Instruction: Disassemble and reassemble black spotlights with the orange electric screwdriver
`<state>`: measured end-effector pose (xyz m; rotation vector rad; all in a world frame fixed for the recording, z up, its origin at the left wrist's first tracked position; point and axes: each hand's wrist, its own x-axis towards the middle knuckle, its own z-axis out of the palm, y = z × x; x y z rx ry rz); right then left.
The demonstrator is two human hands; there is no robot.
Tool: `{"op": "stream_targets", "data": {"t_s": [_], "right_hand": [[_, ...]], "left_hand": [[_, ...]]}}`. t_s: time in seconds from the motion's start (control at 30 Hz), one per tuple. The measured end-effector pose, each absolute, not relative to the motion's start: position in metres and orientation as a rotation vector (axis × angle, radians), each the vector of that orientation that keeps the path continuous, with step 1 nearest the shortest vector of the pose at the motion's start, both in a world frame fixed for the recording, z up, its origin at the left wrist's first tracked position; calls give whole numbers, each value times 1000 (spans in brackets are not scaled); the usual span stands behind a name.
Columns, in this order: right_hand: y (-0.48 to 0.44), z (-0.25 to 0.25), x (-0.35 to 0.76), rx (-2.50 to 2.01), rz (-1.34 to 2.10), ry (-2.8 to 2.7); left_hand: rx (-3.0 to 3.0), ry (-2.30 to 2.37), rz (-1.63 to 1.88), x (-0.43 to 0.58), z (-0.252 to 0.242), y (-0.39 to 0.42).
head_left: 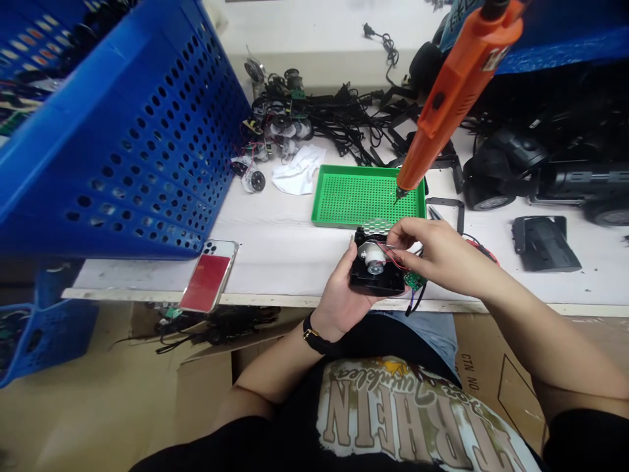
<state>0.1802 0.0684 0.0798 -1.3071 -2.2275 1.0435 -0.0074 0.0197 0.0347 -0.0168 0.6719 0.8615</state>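
My left hand (339,295) cups a black plastic housing (376,275) from below, at the table's front edge. A small silver motor (372,257) sits in the housing, with thin red wires running off to the right. My right hand (437,252) is over the housing's right side, fingers pinched on the red wires (393,252) beside the motor. A small green circuit board (414,280) hangs under my right hand. An orange electric screwdriver (455,88) hangs tip-down just above and behind my hands.
A green perforated tray (366,195) lies behind my hands. A large blue perforated crate (122,124) fills the left. A phone (209,275) overhangs the table edge. Several motors and black cables (295,124) pile at the back; black parts (543,242) lie right. Cardboard boxes (206,387) stand below.
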Motion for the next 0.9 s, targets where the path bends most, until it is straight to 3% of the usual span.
{"op": "stream_targets", "data": {"t_s": [0.9], "right_hand": [[65,70,173,-1242,919,-2126]], "left_hand": [[21,715,963,0,39,16]]}}
